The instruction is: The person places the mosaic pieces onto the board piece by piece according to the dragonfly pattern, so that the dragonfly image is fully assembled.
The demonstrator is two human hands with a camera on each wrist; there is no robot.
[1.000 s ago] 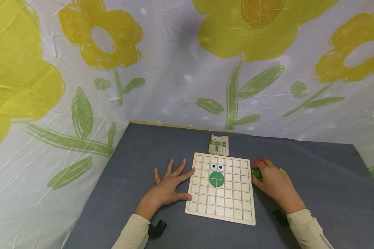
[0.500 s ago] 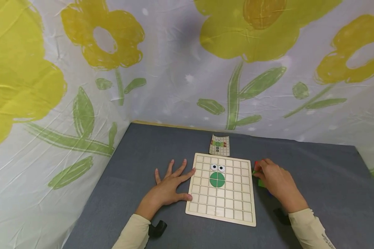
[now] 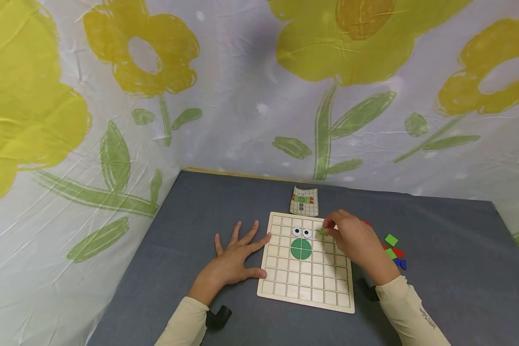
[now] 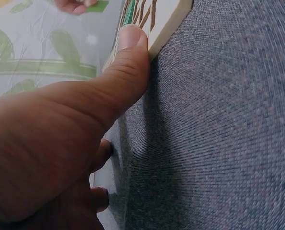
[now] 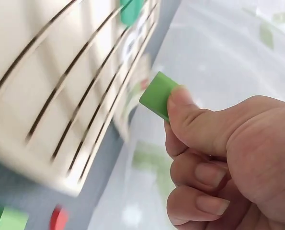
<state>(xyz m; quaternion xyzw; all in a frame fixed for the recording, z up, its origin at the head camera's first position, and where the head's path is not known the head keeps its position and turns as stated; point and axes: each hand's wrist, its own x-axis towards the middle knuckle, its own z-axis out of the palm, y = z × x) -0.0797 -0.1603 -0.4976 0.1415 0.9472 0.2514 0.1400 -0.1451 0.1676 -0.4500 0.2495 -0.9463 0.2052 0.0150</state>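
Observation:
A wooden grid board (image 3: 285,288) lies on the dark table. Two eye tiles (image 3: 301,232) and a dark green circle (image 3: 301,249) made of quarter pieces sit in its cells. My left hand (image 3: 231,264) is spread flat at the board's left side, its thumb (image 4: 132,40) and index finger touching the edge. Over the board's upper right part, my right hand (image 3: 356,240) pinches a light green square tile (image 5: 157,96) between thumb and index finger. The tile is held above the cells, right of the eyes.
A small pattern card (image 3: 304,202) with a printed figure lies behind the board. To the board's right are loose pieces: a light green tile (image 3: 391,240), a red piece (image 3: 398,253) and a blue piece (image 3: 403,264), among others. A flowered curtain (image 3: 242,96) hangs behind the table.
My right hand has picked up the light green tile from the loose pieces and carried it left over the board. My left hand has stayed in place.

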